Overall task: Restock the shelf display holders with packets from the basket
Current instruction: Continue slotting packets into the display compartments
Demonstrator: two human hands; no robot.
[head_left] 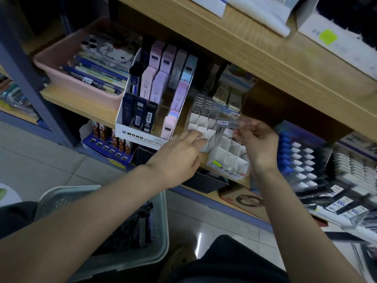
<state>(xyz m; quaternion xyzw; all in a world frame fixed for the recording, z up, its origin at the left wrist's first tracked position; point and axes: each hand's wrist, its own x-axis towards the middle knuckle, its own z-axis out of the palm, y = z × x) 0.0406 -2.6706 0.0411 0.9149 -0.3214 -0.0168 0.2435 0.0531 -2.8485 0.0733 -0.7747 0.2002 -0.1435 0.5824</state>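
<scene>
A white display holder [228, 158] with empty cardboard cells stands at the shelf's front edge, and a second celled holder [201, 121] sits just behind it. My right hand [258, 139] pinches a small clear packet [226, 123] above these holders. My left hand [179, 156] reaches to the rear holder, its straight fingers touching the cell walls. Low on the left, a grey plastic basket [161, 219] holds several dark packets [140, 227].
A white MONO display box [142, 135] with pastel and dark packets stands left of the holders. A pink tray [61, 70] of stationery sits further left. The upper wooden shelf [265, 56] overhangs. Blue and white goods [297, 160] hang at right. Tiled floor lies below.
</scene>
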